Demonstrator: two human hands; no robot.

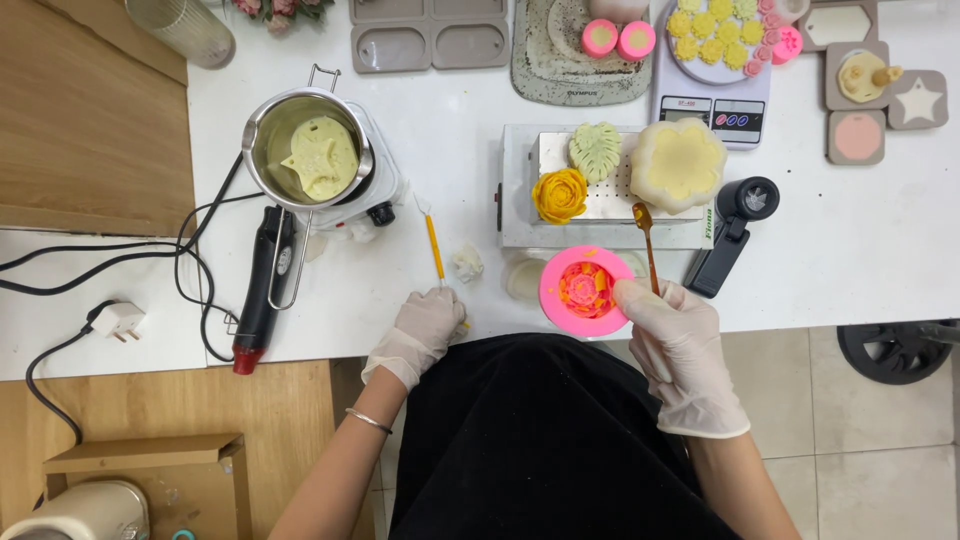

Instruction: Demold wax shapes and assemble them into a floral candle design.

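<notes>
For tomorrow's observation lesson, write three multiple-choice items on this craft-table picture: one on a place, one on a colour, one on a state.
1. Where does the yellow rose-shaped piece sit?
A. on the metal plate
B. in the pot
C. on the floor

2. What colour is the round mould by the right hand?
A. green
B. pink
C. black

3. What is the right hand doing?
A. resting flat and empty
B. gripping the black heat gun
C. holding a thin spoon

Answers: 1 A, the rose lies on the metal plate beside a green leaf piece. 2 B, its rim is bright pink. 3 C, the fingers pinch the spoon above the mould.
</notes>
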